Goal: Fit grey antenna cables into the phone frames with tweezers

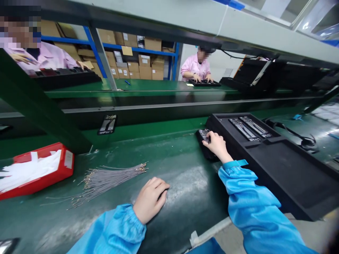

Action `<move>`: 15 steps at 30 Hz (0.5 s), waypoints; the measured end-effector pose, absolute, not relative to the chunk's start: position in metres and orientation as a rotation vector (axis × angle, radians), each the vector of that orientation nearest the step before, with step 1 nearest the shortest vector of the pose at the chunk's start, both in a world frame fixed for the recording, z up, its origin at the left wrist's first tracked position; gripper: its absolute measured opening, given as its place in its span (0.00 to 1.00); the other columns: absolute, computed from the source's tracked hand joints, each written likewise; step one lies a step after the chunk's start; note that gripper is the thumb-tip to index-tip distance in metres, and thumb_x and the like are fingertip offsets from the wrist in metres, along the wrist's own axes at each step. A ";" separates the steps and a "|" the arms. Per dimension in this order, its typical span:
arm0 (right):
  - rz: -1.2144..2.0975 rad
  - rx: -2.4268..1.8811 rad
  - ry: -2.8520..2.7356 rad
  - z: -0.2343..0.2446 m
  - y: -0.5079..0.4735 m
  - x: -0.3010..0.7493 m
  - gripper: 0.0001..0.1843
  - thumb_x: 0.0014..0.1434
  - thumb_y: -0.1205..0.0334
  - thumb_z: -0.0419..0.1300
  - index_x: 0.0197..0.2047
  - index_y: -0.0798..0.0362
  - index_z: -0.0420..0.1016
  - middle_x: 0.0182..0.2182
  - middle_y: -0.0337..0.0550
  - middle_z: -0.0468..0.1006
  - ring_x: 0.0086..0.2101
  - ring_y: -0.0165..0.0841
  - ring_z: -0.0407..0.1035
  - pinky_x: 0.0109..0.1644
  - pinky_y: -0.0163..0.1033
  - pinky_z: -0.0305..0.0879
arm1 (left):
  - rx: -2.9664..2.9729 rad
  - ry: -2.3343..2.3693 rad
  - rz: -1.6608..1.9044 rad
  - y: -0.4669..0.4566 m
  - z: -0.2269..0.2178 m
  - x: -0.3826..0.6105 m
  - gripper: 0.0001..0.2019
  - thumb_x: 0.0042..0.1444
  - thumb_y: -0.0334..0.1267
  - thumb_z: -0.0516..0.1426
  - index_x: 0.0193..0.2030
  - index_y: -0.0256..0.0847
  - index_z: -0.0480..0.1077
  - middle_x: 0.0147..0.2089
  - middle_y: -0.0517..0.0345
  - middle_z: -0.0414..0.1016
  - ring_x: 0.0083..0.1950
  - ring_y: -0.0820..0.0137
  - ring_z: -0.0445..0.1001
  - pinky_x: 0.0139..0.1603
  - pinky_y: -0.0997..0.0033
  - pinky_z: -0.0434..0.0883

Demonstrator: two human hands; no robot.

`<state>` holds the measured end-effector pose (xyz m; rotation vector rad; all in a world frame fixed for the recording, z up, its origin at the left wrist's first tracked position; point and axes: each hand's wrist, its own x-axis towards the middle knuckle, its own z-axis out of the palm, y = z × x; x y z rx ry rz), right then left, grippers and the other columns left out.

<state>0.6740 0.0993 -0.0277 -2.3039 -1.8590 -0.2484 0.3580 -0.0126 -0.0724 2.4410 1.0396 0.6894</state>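
My left hand [150, 198] rests on the green bench with its fingers curled and nothing in it, just right of a bundle of thin grey wires [108, 178]. My right hand [217, 145] reaches forward and lies on a small black device [203, 135] at the left end of a large black foam tray [280, 165]. The fingers press on the device's top. Two similar long parts [249, 127] lie in slots at the tray's far end. Both my sleeves are blue.
A red bin [37, 169] with white sheets sits at the left. One more black part [107, 124] lies on the conveyor strip behind the bench. Black cables [299, 137] lie at the right. Two people in pink work across the line, before shelves of cartons.
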 end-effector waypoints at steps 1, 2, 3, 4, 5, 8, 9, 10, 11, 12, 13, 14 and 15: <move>-0.249 -2.314 -1.859 -0.028 0.100 0.673 0.17 0.53 0.51 0.54 0.43 0.52 0.63 0.42 0.51 0.66 0.39 0.44 0.62 0.35 0.42 0.59 | 2.435 1.038 0.692 -0.013 -0.072 0.358 0.13 0.57 0.31 0.45 0.42 0.40 0.68 0.37 0.54 0.70 0.39 0.67 0.66 0.41 0.66 0.67; -0.248 -2.322 -1.859 -0.027 0.100 0.672 0.18 0.53 0.51 0.54 0.43 0.52 0.63 0.42 0.51 0.66 0.39 0.44 0.62 0.35 0.43 0.59 | 2.430 1.039 0.697 -0.013 -0.072 0.357 0.13 0.57 0.31 0.45 0.42 0.40 0.68 0.37 0.54 0.70 0.39 0.67 0.66 0.41 0.66 0.67; -0.246 -2.326 -1.859 -0.027 0.100 0.671 0.18 0.53 0.50 0.54 0.43 0.52 0.63 0.42 0.51 0.66 0.39 0.44 0.62 0.35 0.43 0.60 | 2.425 1.042 0.702 -0.013 -0.071 0.357 0.13 0.57 0.31 0.46 0.42 0.40 0.69 0.37 0.54 0.70 0.39 0.68 0.66 0.41 0.66 0.67; -0.239 -2.323 -1.862 -0.026 0.100 0.670 0.18 0.53 0.50 0.54 0.43 0.52 0.63 0.42 0.51 0.66 0.39 0.45 0.63 0.34 0.44 0.60 | 2.423 1.047 0.707 -0.014 -0.070 0.356 0.12 0.57 0.31 0.46 0.42 0.40 0.69 0.37 0.54 0.70 0.39 0.68 0.66 0.41 0.67 0.67; -0.230 -2.313 -1.865 -0.024 0.099 0.671 0.18 0.53 0.50 0.53 0.43 0.52 0.64 0.41 0.52 0.67 0.39 0.46 0.63 0.34 0.45 0.60 | 2.427 1.057 0.711 -0.013 -0.068 0.356 0.12 0.56 0.30 0.46 0.42 0.40 0.69 0.37 0.54 0.70 0.39 0.68 0.66 0.41 0.67 0.67; -0.174 -2.272 -1.865 -0.025 0.097 0.677 0.18 0.53 0.49 0.52 0.42 0.53 0.64 0.40 0.57 0.67 0.39 0.51 0.63 0.31 0.49 0.58 | 2.480 1.133 0.716 -0.001 -0.064 0.354 0.11 0.55 0.30 0.48 0.41 0.41 0.69 0.38 0.55 0.70 0.41 0.69 0.66 0.44 0.68 0.67; -0.140 -2.295 -1.843 -0.028 0.098 0.681 0.19 0.52 0.46 0.52 0.41 0.51 0.65 0.41 0.58 0.67 0.39 0.53 0.63 0.30 0.50 0.57 | 2.510 1.186 0.712 0.009 -0.063 0.351 0.10 0.55 0.31 0.49 0.41 0.41 0.70 0.38 0.56 0.70 0.41 0.69 0.66 0.45 0.68 0.67; -0.070 -2.284 -1.867 -0.032 0.101 0.684 0.21 0.52 0.42 0.51 0.40 0.49 0.65 0.42 0.59 0.67 0.39 0.55 0.62 0.29 0.50 0.55 | 2.543 1.266 0.705 0.022 -0.060 0.345 0.09 0.54 0.31 0.51 0.40 0.41 0.70 0.39 0.56 0.70 0.42 0.70 0.66 0.45 0.68 0.67; -0.083 -2.289 -1.832 -0.038 0.105 0.686 0.21 0.50 0.39 0.51 0.38 0.46 0.66 0.43 0.60 0.67 0.40 0.58 0.62 0.29 0.53 0.53 | 2.574 1.370 0.699 0.036 -0.055 0.337 0.08 0.53 0.32 0.53 0.39 0.41 0.70 0.39 0.56 0.70 0.42 0.70 0.66 0.45 0.69 0.68; -0.197 -2.254 -1.799 -0.043 0.109 0.686 0.21 0.49 0.38 0.52 0.37 0.45 0.65 0.44 0.61 0.67 0.42 0.60 0.60 0.29 0.56 0.51 | 2.605 1.495 0.699 0.051 -0.049 0.326 0.07 0.53 0.32 0.54 0.38 0.40 0.71 0.39 0.56 0.69 0.42 0.69 0.67 0.45 0.69 0.68; -0.311 -2.172 -1.812 -0.048 0.111 0.684 0.19 0.49 0.39 0.52 0.36 0.43 0.65 0.44 0.61 0.67 0.44 0.60 0.58 0.30 0.57 0.50 | 2.628 1.623 0.710 0.064 -0.040 0.316 0.06 0.52 0.32 0.55 0.37 0.39 0.71 0.39 0.55 0.69 0.42 0.69 0.67 0.44 0.69 0.69; -0.445 -2.054 -1.833 -0.052 0.110 0.678 0.17 0.51 0.41 0.51 0.37 0.43 0.65 0.44 0.60 0.67 0.46 0.59 0.56 0.33 0.58 0.50 | 2.639 1.709 0.739 0.076 -0.029 0.307 0.06 0.52 0.32 0.56 0.37 0.37 0.71 0.39 0.53 0.69 0.42 0.68 0.68 0.43 0.67 0.69; -0.554 -1.946 -1.841 -0.054 0.106 0.670 0.14 0.53 0.45 0.51 0.38 0.44 0.65 0.45 0.60 0.67 0.47 0.57 0.56 0.35 0.58 0.51 | 2.660 1.741 0.781 0.086 -0.016 0.302 0.06 0.54 0.33 0.55 0.38 0.35 0.70 0.40 0.52 0.69 0.42 0.67 0.68 0.42 0.66 0.70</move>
